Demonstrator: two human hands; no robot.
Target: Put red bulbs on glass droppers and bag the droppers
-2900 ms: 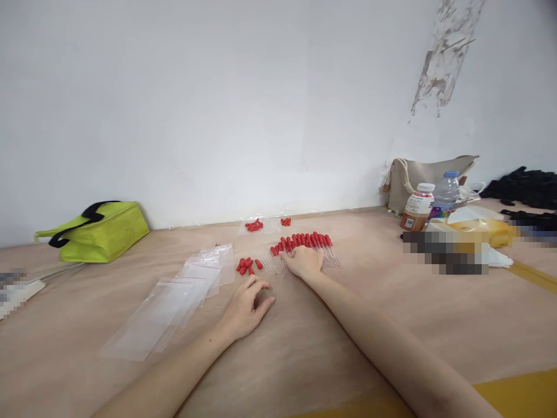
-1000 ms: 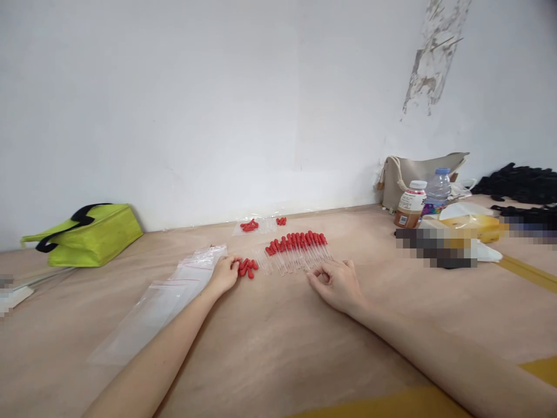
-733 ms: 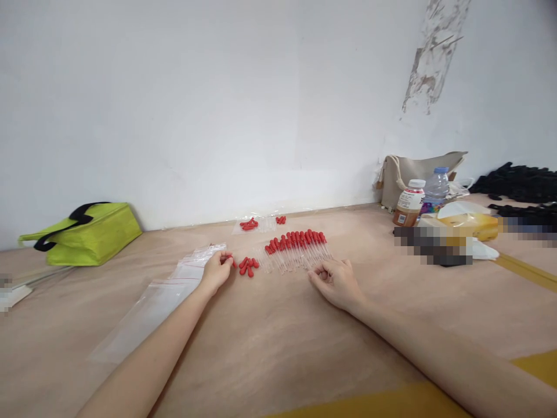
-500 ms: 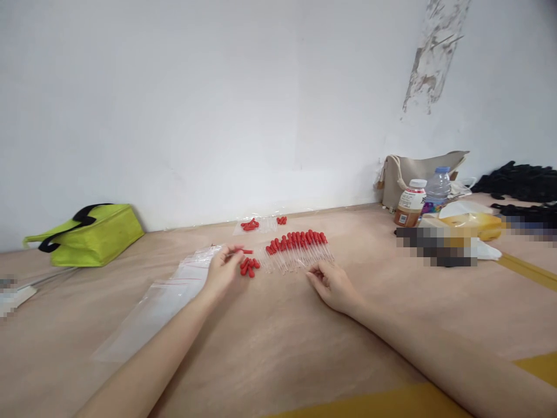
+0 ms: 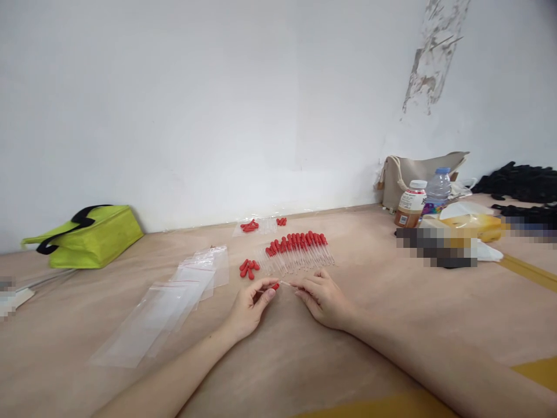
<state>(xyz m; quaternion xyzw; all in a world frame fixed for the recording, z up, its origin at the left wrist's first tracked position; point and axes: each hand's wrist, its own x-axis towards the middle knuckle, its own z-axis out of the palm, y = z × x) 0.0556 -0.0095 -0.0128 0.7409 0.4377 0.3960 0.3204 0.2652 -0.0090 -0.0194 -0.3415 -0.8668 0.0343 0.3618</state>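
My left hand (image 5: pixel 255 305) pinches a red rubber dropper bulb (image 5: pixel 275 286) between thumb and fingers. Facing it, my right hand (image 5: pixel 324 299) is closed on a clear dropper tube (image 5: pixel 287 284), whose end points at the bulb; whether they touch I cannot tell. Just beyond the hands lies a row of droppers with red bulbs (image 5: pixel 298 241), their clear tubes towards me. Left of that row are bare clear tubes (image 5: pixel 264 261) and a small pile of loose red bulbs (image 5: pixel 249 268).
Clear zip bags (image 5: pixel 174 302) lie overlapping at the left. More red bulbs (image 5: pixel 249 225) sit by the wall in a clear bag. A lime-green bag (image 5: pixel 98 235) stands far left. Bottles (image 5: pixel 411 203) and a beige bag (image 5: pixel 394 174) stand at the right.
My left hand has come right and nearer from beside the bulb pile with a red bulb. My right hand has drawn back slightly from the row, holding a clear tube. The hands now meet closely.
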